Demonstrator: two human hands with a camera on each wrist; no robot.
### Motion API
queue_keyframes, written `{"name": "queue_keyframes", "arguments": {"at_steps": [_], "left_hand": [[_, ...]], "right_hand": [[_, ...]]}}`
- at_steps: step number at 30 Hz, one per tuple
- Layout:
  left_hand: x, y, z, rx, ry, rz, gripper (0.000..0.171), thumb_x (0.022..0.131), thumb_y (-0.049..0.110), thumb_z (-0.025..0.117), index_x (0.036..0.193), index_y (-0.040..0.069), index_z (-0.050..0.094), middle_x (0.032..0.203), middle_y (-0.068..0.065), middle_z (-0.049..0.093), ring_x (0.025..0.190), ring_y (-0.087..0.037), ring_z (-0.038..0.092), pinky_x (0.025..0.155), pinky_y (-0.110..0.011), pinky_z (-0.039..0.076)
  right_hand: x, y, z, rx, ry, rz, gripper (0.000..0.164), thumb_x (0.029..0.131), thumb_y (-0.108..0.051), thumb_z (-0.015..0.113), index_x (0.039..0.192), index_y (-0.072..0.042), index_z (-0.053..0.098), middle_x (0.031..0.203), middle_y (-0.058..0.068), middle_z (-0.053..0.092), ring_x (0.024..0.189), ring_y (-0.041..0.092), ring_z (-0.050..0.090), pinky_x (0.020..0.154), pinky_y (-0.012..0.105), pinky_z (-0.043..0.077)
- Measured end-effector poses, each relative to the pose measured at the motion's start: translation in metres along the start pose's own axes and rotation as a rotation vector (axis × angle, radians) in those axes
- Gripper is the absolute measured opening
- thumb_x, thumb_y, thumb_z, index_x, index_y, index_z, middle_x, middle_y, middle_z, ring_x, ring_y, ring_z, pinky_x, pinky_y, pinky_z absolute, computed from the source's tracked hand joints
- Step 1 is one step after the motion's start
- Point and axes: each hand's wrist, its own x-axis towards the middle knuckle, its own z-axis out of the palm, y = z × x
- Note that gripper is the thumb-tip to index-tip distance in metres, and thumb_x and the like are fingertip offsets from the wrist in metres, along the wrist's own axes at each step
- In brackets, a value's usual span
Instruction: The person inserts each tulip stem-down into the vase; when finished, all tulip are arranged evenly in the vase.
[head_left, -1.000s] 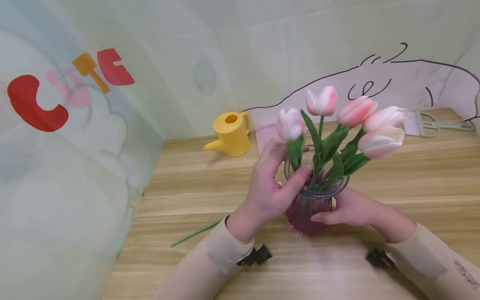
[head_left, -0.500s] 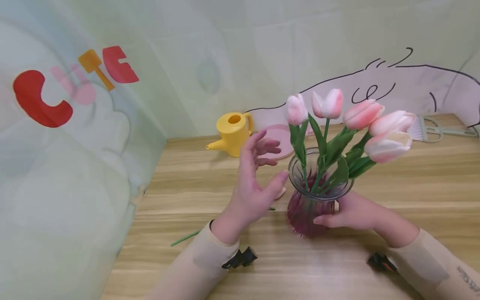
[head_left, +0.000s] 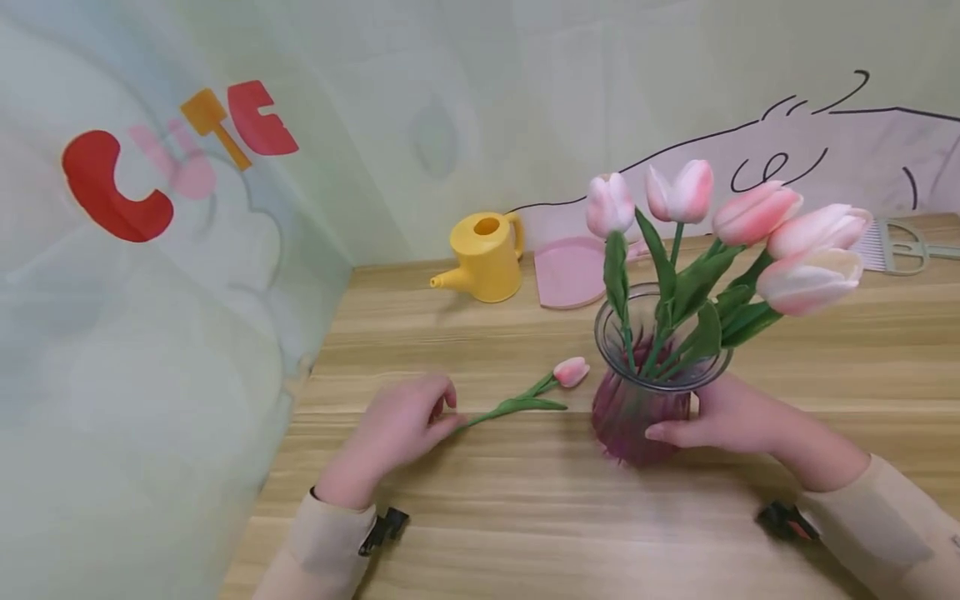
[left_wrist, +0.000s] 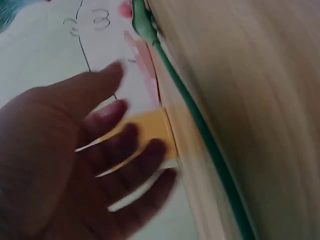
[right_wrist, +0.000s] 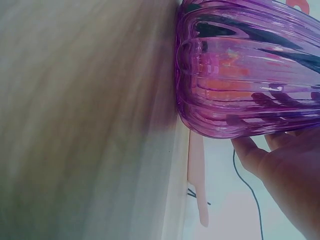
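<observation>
A glass vase (head_left: 641, 417), clear at the rim and purple below, stands on the table with several pink-and-white tulips (head_left: 678, 192) leaning in it. My right hand (head_left: 738, 421) grips the vase's lower side, its thumb across the front; in the right wrist view the fingers press the ribbed purple glass (right_wrist: 240, 85). One more tulip (head_left: 572, 372) lies flat to the left of the vase. My left hand (head_left: 405, 421) is over this tulip's stem, fingers loosely bent; in the left wrist view they are spread beside the green stem (left_wrist: 200, 125), with nothing between them.
At the back stand a yellow watering can (head_left: 486, 258) and a pink dustpan (head_left: 570, 271). A grey-green brush (head_left: 903, 248) with pale bristles lies at the back right. A printed cloth (head_left: 465, 100) hangs behind and along the left of the wooden table (head_left: 525, 517).
My left hand has let go of the left tulip in the vase and moved down and left to the lying tulip's stem. The right hand still holds the vase.
</observation>
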Motion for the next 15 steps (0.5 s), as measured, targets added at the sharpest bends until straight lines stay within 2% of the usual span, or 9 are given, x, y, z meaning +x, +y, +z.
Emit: {"name": "queue_keyframes", "arguments": {"at_steps": [3, 6, 10, 15], "left_hand": [[-0.009, -0.012, -0.001, -0.036, -0.152, -0.110, 0.029, 0.086, 0.036, 0.085, 0.089, 0.020, 0.061, 0.072, 0.009, 0.053, 0.062, -0.007, 0.046, 0.058, -0.026, 0.041], [-0.016, -0.019, -0.004, -0.060, -0.256, -0.195, 0.028, 0.084, 0.031, 0.087, 0.084, 0.020, 0.061, 0.070, 0.009, 0.053, 0.062, -0.008, 0.047, 0.059, -0.028, 0.041], [-0.020, -0.021, -0.007, -0.099, -0.333, -0.194, 0.024, 0.089, 0.025, 0.082, 0.080, 0.020, 0.061, 0.070, 0.008, 0.055, 0.063, -0.009, 0.049, 0.061, -0.029, 0.042], [-0.019, -0.021, -0.002, -0.108, -0.337, -0.178, 0.021, 0.095, 0.024, 0.076, 0.081, 0.021, 0.061, 0.070, 0.009, 0.055, 0.063, -0.008, 0.049, 0.061, -0.028, 0.043]], "right_hand": [[0.000, -0.001, -0.001, 0.001, -0.001, -0.002, 0.072, 0.073, -0.010, 0.093, 0.134, -0.014, 0.055, 0.124, -0.006, 0.063, 0.113, 0.001, 0.056, 0.098, 0.013, 0.042], [0.001, -0.001, -0.001, -0.002, -0.003, 0.002, 0.072, 0.073, -0.010, 0.093, 0.134, -0.013, 0.055, 0.124, -0.005, 0.063, 0.114, 0.000, 0.055, 0.100, 0.013, 0.041], [0.001, -0.002, -0.002, 0.000, -0.006, 0.008, 0.073, 0.073, -0.011, 0.093, 0.135, -0.013, 0.054, 0.126, -0.004, 0.063, 0.116, 0.000, 0.054, 0.102, 0.011, 0.039], [0.001, -0.003, -0.002, -0.001, -0.006, 0.017, 0.072, 0.074, -0.011, 0.093, 0.135, -0.012, 0.054, 0.125, -0.004, 0.063, 0.116, -0.001, 0.054, 0.100, 0.012, 0.040]]}}
